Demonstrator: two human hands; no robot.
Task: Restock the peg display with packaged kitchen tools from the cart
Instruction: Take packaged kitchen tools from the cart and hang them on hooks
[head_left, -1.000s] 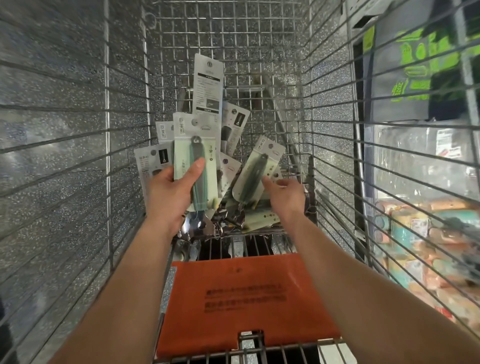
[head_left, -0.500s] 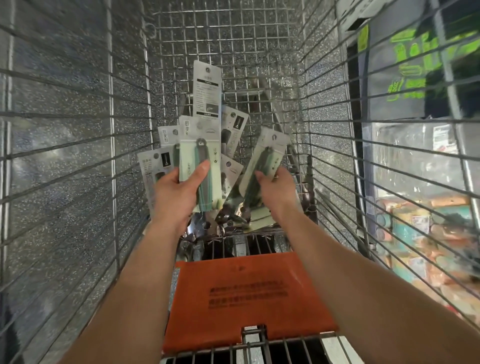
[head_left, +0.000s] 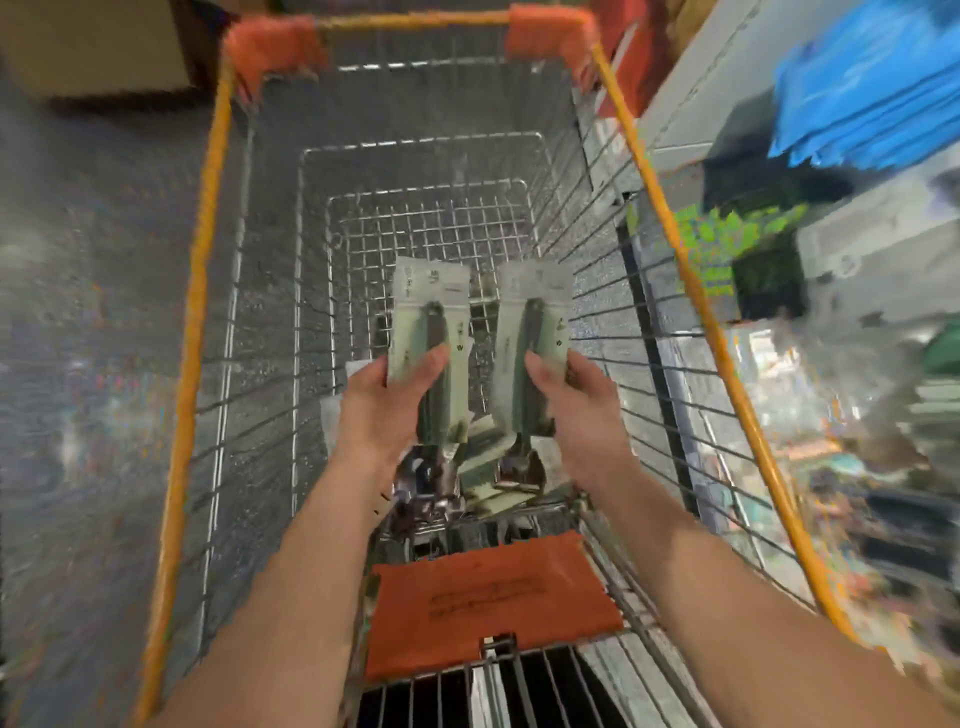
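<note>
Above the cart (head_left: 205, 218), my left hand (head_left: 382, 415) grips left package (head_left: 434, 332), right hand (head_left: 579, 415) grips right package (head_left: 537, 322), both upright; shelves (head_left: 852, 247) right of cart.

The cart (head_left: 260, 364) is silver wire grid with a yellow-orange rim (head_left: 200, 291) and brighter orange corner pads (head_left: 275, 44). The seat flap (head_left: 493, 597) at lower centre is rust-orange with dark print. The left packet (head_left: 410, 332) and right packet (head_left: 511, 332) are pale green, grey-white at top, around dark green tools (head_left: 436, 332). The floor (head_left: 93, 312) at left is speckled grey.
</note>
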